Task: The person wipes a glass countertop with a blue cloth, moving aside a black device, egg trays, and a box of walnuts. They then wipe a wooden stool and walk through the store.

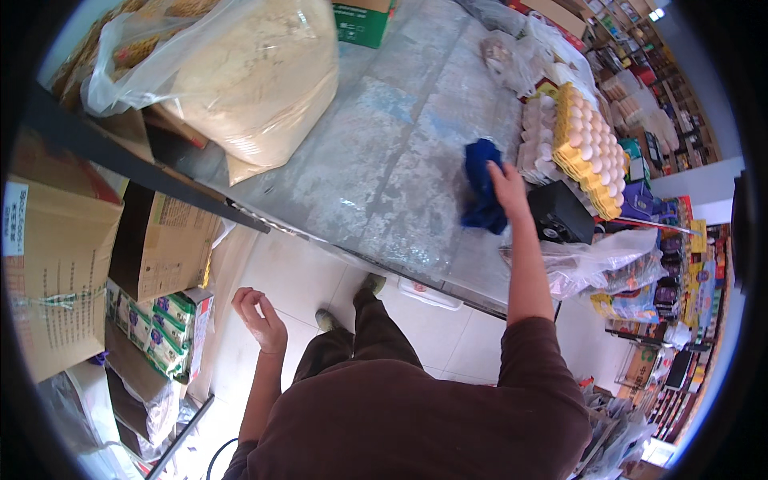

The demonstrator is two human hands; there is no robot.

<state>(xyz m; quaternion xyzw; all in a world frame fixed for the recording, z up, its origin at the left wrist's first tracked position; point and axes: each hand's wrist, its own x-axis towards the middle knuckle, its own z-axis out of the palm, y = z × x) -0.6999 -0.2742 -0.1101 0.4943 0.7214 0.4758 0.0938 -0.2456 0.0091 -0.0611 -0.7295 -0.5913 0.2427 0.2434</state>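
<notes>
A dark blue cloth (pixel 483 192) lies bunched on the worn grey tabletop (pixel 384 174). My right hand (pixel 509 187) grips its right edge, fingers over the fabric. Just right of that hand stands a black box (pixel 559 213), with an egg tray of yellow pulp (pixel 585 147) full of eggs leaning behind it. Below the table's front edge, over the floor, my left hand (pixel 259 318) hangs with curled fingers, apart from the table and holding nothing. A large clear plastic bag of pale, powdery or fine-grained stuff (pixel 264 90) rests on the table's left part.
A green carton (pixel 363 24) stands at the table's far edge. Cardboard boxes (pixel 57 276) and a box of green-and-white packets (pixel 159 333) are at left. Plastic bags (pixel 606 258) lie at the table's right end, near stocked shelves (pixel 672 360). A white lidded container (pixel 430 294) sits beneath the table.
</notes>
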